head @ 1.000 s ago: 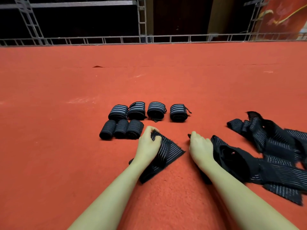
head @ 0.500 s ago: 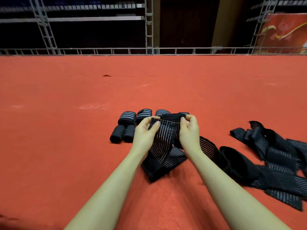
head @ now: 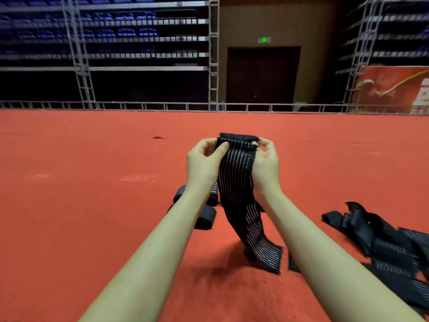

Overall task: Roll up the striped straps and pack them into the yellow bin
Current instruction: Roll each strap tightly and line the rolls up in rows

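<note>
Pinching strap [head: 234, 180] top edge, both hands' fingers [head: 221, 147] | tail touches carpet [head: 92, 205] | open floor left

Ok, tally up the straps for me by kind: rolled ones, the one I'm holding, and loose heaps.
Rolled straps: 4 partly showing, more may be hidden
Held strap: 1
Heap of loose straps: 1, too tangled to count singly
Total: 6

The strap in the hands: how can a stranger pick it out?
On the red carpet, look between the two forearms. The strap hangs there from the left hand and right hand. Unlike the loose pile, it is lifted, its top edge rolled.
</note>
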### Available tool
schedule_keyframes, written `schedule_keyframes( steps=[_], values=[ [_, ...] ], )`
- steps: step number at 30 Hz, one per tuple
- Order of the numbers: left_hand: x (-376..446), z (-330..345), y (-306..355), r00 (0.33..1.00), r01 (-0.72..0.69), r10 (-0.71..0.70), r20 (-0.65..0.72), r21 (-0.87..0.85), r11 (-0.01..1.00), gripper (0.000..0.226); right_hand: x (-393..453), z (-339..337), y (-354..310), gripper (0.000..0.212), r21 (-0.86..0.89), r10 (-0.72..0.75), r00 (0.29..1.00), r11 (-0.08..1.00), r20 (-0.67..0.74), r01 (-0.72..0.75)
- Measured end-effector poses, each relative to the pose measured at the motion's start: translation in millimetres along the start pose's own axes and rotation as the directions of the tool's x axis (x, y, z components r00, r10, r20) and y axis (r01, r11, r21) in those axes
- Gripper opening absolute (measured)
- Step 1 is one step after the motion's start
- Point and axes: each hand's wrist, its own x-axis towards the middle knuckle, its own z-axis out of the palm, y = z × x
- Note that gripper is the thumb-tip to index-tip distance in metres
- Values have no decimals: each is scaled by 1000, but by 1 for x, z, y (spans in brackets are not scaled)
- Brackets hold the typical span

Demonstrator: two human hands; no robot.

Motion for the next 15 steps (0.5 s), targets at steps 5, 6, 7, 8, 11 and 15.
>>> schedule_keyframes(
  steps=[5,6,7,8,11,15],
  values=[
    [-1,2,15,998,-5,1,-58,-70,998,13,-12,5,-12,8,67,-17,991,998,131,8],
    [-1,3,15,998,6,-12,-69,-79,997,14,-14,6,-13,9,74,-20,990,997,143,10],
    [-3,3,15,996,13,-20,-82,-83,996,14,-16,6,-13,10,76,-26,988,997,154,14],
    [-3,3,14,995,18,-25,-96,-81,997,14,-17,6,-14,11,77,-31,985,997,167,18],
    [-4,3,13,989,48,-60,-134,-93,995,12,-19,6,-11,12,52,-40,977,998,211,29],
    [-5,4,14,979,89,-120,-163,-182,979,10,-21,8,-8,12,47,-37,974,999,222,27]
  ],
)
